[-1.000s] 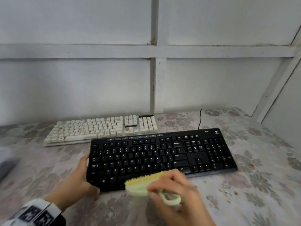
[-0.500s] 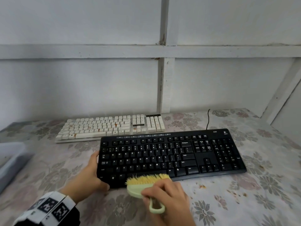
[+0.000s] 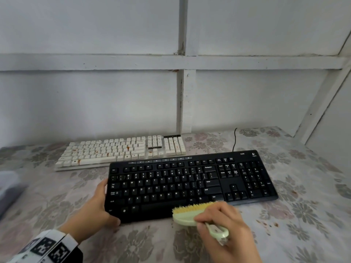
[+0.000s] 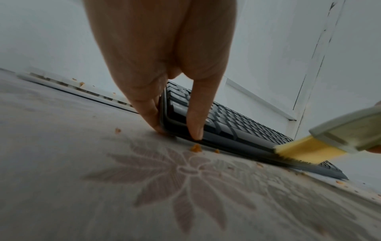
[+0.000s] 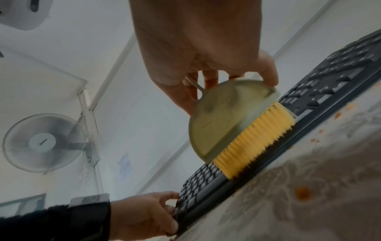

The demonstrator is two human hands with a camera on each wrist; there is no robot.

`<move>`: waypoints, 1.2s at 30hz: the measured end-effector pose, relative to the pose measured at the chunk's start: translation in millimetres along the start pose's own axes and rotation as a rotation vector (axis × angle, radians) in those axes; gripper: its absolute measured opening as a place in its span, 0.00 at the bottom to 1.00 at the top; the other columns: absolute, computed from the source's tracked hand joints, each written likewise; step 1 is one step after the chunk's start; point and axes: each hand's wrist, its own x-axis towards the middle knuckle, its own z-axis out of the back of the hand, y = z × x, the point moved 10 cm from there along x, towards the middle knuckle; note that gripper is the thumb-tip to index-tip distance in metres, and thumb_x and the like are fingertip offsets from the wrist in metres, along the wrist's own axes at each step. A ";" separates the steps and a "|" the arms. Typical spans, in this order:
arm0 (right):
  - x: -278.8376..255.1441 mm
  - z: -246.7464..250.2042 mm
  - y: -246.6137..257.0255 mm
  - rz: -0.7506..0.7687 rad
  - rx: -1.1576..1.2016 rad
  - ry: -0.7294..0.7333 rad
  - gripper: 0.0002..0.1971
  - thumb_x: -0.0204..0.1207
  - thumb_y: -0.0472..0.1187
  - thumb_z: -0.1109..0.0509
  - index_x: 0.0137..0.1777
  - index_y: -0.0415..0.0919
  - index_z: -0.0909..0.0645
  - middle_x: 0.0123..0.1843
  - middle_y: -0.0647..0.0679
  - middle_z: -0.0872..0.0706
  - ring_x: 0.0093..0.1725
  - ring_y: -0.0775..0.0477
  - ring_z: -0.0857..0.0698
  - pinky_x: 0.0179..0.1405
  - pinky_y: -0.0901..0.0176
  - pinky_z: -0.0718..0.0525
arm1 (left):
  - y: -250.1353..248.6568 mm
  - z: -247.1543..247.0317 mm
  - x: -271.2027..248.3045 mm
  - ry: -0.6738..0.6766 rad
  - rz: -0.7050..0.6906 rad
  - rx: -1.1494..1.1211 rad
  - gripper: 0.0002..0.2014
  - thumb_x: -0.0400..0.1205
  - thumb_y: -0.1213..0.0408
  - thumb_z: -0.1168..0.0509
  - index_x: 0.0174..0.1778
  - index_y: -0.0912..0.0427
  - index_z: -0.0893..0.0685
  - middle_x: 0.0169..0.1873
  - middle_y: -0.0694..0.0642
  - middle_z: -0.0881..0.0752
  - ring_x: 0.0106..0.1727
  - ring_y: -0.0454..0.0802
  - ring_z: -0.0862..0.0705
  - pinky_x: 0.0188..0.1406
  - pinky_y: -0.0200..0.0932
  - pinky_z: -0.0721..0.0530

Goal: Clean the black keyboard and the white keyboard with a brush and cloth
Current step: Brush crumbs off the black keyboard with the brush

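Floral tablecloth (image 3: 303, 215) below — left hand (image 3: 95, 209) grasps black keyboard (image 3: 190, 183) end, right hand (image 3: 226, 226) grasps brush (image 3: 190, 215) on its front edge

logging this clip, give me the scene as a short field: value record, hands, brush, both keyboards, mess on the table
left hand: grips the left end of the black keyboard, steadying it
right hand: holds the brush by its handle
brush: pale green body, yellow bristles on the black keyboard's front edge, right of the space bar
white keyboard: behind the black one, untouched, orange stains on several keys
tablecloth: floral, orange crumbs scattered along the black keyboard's front edge
cloth for wiping: not seen
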 end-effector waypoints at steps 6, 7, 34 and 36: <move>2.6 16.0 -22.4 -0.082 0.110 0.027 0.04 0.65 0.48 0.31 0.38 0.58 0.16 0.39 0.64 0.18 0.44 0.60 0.20 0.43 0.74 0.23 | 1.1 -0.3 1.2 -0.001 -0.007 -0.025 0.53 0.54 0.75 0.29 0.69 0.34 0.47 0.50 0.58 0.14 0.51 0.55 0.15 0.52 0.57 0.15; 2.5 23.8 -32.3 -0.123 0.130 0.010 0.04 0.65 0.47 0.29 0.38 0.58 0.15 0.39 0.62 0.18 0.43 0.58 0.19 0.42 0.70 0.22 | 1.7 -0.4 2.1 -0.001 -0.006 -0.031 0.53 0.54 0.75 0.29 0.68 0.34 0.47 0.50 0.58 0.14 0.51 0.55 0.15 0.52 0.57 0.15; 11.5 123.1 -102.6 -0.342 0.219 -0.127 0.19 0.65 0.17 0.28 0.33 0.45 0.13 0.37 0.51 0.15 0.41 0.56 0.17 0.41 0.78 0.24 | 9.9 0.2 7.6 0.015 0.020 -0.092 0.59 0.53 0.83 0.26 0.73 0.38 0.46 0.49 0.59 0.15 0.48 0.57 0.14 0.44 0.51 0.17; 10.5 120.6 -100.9 -0.338 0.244 -0.113 0.19 0.65 0.17 0.28 0.32 0.44 0.13 0.36 0.50 0.16 0.41 0.54 0.17 0.40 0.75 0.23 | 10.7 -0.1 9.2 0.013 0.018 -0.092 0.59 0.56 0.87 0.27 0.76 0.42 0.47 0.51 0.59 0.15 0.50 0.56 0.15 0.44 0.50 0.18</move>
